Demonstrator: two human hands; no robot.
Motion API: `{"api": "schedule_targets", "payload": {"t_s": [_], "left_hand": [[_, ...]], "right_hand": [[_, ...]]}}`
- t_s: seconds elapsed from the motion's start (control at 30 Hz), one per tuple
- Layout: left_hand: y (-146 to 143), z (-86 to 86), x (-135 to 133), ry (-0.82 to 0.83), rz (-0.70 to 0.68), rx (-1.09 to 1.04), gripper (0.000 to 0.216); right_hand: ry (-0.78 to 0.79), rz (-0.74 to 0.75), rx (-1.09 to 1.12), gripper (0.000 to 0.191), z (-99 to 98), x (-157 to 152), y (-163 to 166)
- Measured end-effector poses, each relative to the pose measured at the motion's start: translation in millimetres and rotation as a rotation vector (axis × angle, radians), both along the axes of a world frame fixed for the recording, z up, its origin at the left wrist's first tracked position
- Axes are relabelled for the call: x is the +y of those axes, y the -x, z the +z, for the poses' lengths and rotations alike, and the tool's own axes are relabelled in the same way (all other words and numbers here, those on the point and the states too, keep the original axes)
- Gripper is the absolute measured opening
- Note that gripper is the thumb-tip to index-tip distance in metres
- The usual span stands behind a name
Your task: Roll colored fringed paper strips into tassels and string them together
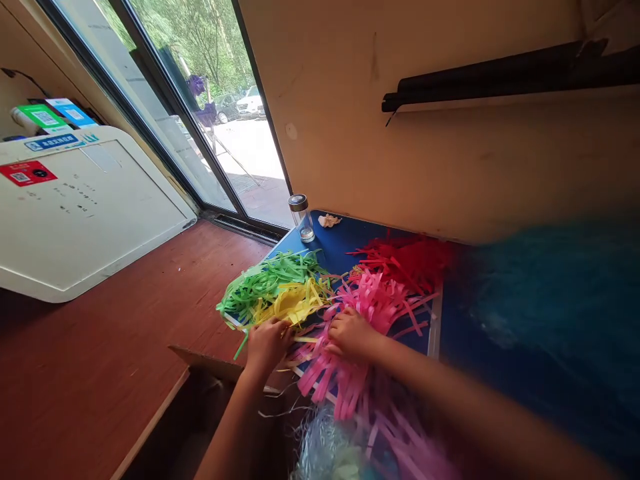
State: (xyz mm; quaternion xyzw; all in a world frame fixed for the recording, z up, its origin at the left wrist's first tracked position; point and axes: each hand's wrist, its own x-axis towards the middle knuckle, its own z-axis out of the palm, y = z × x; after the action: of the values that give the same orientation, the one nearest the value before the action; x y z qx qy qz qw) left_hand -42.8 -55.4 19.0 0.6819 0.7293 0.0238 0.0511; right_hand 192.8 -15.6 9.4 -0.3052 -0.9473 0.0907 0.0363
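My left hand is closed at the near edge of a heap of yellow paper strips, its fingertips curled around strips there. A thin pale yellow strip stretches from it towards my right hand. That hand is curled into a pile of pink paper strips, some hanging down over the table edge below it. Green paper strips lie beyond my left hand, and red ones lie behind the pink pile. What sits inside each hand is partly hidden by the fingers.
A lidded glass jar and a crumpled pale piece stand at the far end of the blue table. Below my left arm is an open cardboard box. Silvery shreds lie at the bottom; a blurred teal mass fills the right.
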Motion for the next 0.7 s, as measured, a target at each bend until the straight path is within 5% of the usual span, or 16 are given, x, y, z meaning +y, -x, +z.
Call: {"api": "schedule_targets", "payload": {"t_s": [0.37, 0.53, 0.7], "left_hand": [[0, 10.5, -1, -0.126, -0.026, -0.160, 0.024], [-7, -1.0, -1, -0.055, -0.085, -0.358, 0.008], [-8, -17.5, 4, -0.044, -0.006, -0.508, 0.021]], "right_hand": [[0.047, -0.079, 0.147, 0.027, 13.1, -12, 43], [0.104, -0.289, 0.111, 0.031, 4.7, -12, 49], [0.173, -0.313, 0.113, 0.031, 2.0, -9, 41]]}}
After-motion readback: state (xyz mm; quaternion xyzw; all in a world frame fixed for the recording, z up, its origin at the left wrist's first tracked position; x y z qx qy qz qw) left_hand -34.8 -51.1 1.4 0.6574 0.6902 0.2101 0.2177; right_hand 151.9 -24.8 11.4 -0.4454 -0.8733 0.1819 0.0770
